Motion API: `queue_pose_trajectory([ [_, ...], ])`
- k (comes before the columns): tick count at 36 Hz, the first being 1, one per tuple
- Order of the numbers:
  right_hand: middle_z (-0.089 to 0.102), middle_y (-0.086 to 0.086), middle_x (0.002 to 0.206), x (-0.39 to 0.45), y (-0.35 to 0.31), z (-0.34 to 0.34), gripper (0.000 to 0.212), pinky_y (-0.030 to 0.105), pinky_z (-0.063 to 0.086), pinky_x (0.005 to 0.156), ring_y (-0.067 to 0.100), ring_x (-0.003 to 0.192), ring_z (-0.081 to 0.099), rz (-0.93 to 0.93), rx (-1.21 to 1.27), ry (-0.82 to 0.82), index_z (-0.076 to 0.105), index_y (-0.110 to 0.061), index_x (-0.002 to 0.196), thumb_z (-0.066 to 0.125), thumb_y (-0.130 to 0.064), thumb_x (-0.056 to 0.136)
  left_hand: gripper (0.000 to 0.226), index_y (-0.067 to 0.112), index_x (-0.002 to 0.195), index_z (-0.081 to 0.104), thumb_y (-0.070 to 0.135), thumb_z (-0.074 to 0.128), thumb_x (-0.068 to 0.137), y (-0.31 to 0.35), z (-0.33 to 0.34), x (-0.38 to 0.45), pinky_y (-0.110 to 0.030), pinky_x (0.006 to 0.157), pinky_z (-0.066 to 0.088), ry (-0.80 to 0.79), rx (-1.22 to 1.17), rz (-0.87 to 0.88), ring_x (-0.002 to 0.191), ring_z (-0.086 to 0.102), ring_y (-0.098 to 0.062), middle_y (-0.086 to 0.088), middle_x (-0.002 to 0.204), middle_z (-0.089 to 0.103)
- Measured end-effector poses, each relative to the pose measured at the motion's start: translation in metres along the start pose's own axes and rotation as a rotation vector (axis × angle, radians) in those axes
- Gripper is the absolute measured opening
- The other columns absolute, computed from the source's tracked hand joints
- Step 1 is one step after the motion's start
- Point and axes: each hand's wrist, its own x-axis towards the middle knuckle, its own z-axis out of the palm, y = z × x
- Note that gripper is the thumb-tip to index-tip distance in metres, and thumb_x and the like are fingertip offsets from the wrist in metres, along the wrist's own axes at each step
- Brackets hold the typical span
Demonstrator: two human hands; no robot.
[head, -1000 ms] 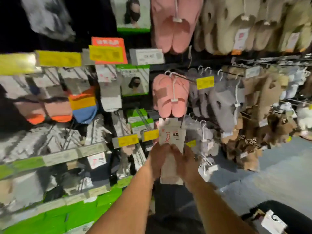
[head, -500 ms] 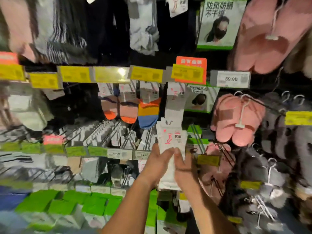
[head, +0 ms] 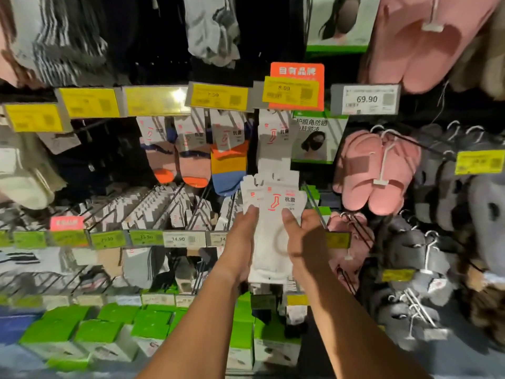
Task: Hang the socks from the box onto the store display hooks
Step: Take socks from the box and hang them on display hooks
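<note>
White sock packs [head: 270,228] held as fanned stack at mid-display, header cards up, below hanging white pack [head: 274,138] under orange-backed tag [head: 296,90]. Step judged: stack carried to display, hanging not yet begun. Next move calls for separating one pack and threading its card hole onto hook; target hook not discernible. Left hand [head: 240,247] gripped stack's left edge, thumb on front. Right hand [head: 303,242] gripped right edge, thumb across front. Pink slippers [head: 374,170] hung just right.
</note>
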Motion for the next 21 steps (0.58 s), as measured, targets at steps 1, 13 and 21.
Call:
queue_pose_trajectory([
  [1,0.061,0.014,0.094,0.0,-0.003,-0.002,0.034,0.044,0.052,0.081,0.037,0.092,0.062,0.003,0.022,0.004,0.052,-0.008,0.1,0.063,-0.04,0.094,0.036,0.017,0.135,0.047,0.034,0.054,0.104,0.002,-0.001,0.002,-0.04,0.107,0.044,0.025,0.048,0.02,0.116,0.067,-0.016,0.0,0.125,0.069],
  [13,0.073,0.012,0.091,0.007,-0.041,-0.002,0.008,0.054,0.056,0.077,0.032,0.086,0.071,-0.183,0.225,-0.056,0.058,-0.013,0.09,0.062,-0.018,0.095,0.04,0.021,0.136,0.057,0.033,0.067,0.098,0.009,-0.006,0.019,-0.051,0.1,0.054,0.049,0.226,0.148,0.116,0.068,-0.023,-0.002,0.129,0.07],
  [21,0.069,0.021,0.103,0.017,-0.075,-0.001,0.019,0.047,0.055,0.081,0.03,0.092,0.066,-0.222,0.315,-0.135,0.052,0.002,0.106,0.061,-0.012,0.097,0.052,0.021,0.142,0.052,0.031,0.069,0.094,0.011,-0.005,0.027,-0.051,0.104,0.051,0.046,0.206,0.157,0.119,0.067,-0.024,-0.002,0.131,0.068],
])
